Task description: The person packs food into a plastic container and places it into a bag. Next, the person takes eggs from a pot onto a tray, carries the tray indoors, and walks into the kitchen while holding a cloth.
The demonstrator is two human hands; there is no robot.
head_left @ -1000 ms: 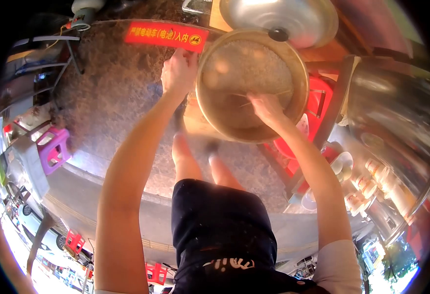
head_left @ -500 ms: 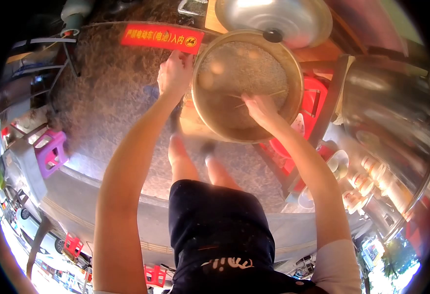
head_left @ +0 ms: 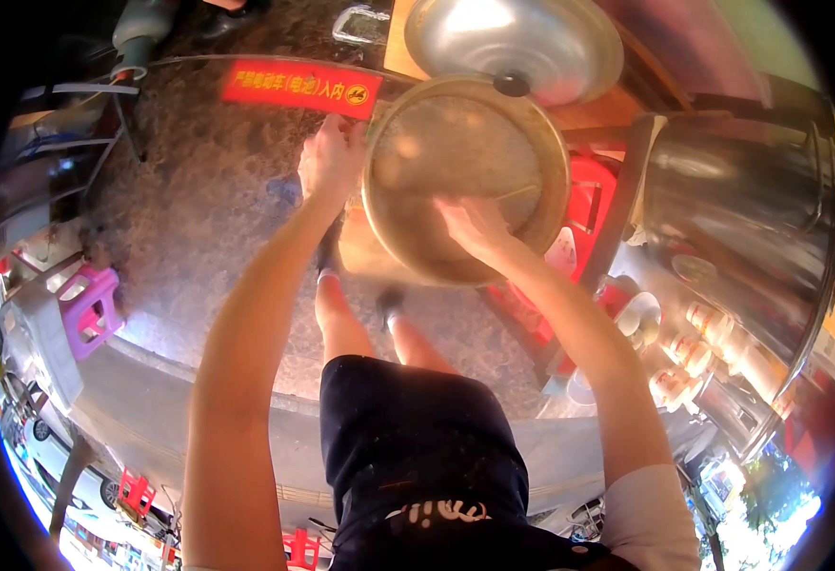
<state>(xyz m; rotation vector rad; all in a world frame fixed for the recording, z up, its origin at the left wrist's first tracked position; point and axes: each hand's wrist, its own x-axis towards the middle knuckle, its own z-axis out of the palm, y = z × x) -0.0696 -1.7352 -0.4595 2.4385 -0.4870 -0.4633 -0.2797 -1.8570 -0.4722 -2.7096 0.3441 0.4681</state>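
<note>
A wide round metal pot holds grainy, pale brown contents, with a few rounded pale shapes blurred by steam. Inside its lower half is my right hand, fingers closed around a thin stick, whose far part shows to the right of the hand. My left hand is at the pot's left side with curled fingers, just below a red sign with yellow writing. What the left fingers grip, if anything, is hidden. Under the pot a wooden board shows.
A domed metal lid with a black knob lies beyond the pot. On the right are a red stool, a large steel vessel and stacked cups. A purple stool stands left, on the patterned floor.
My right hand has shifted left within the pot, and the stick has moved with it. My left hand stays beside the pot. The whole view has shifted slightly.
</note>
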